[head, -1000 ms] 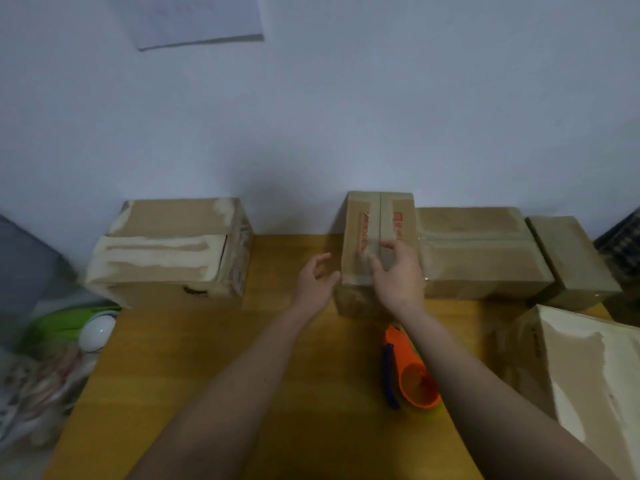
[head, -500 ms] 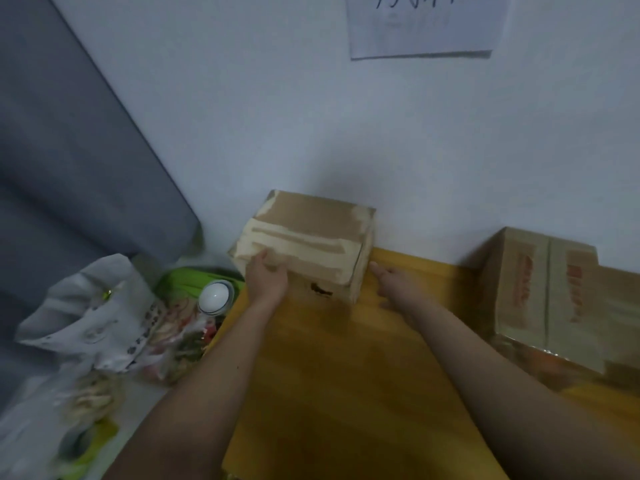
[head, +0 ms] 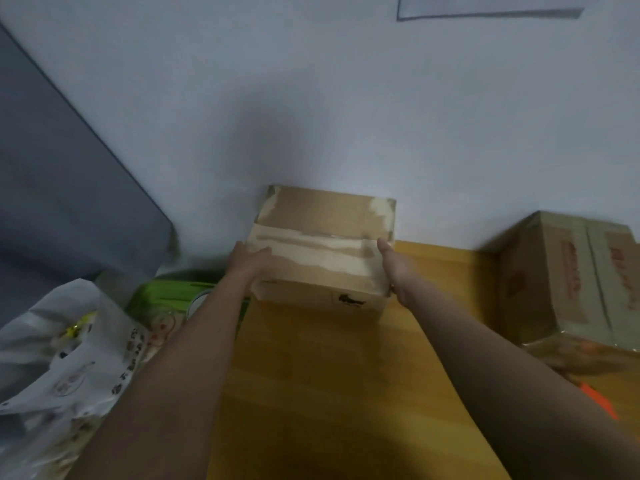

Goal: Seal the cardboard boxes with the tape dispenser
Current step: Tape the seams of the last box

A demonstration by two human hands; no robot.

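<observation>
From the head view, the cardboard box (head: 322,251) sits at the far edge of the worktop (head: 329,375), against the wall. Your left hand (head: 246,259) curls over its left top edge; your right hand (head: 393,268) lies flat against its right side, fingers hidden behind the wall. So the grip is a two-sided clamp, not a pinch. The box looks light but worn, with torn paper patches on top; it will likely flex, so take it low on the stiffer side walls. A second box (head: 568,278) stands right; an orange edge (head: 597,400), possibly the tape dispenser, shows near it.
</observation>
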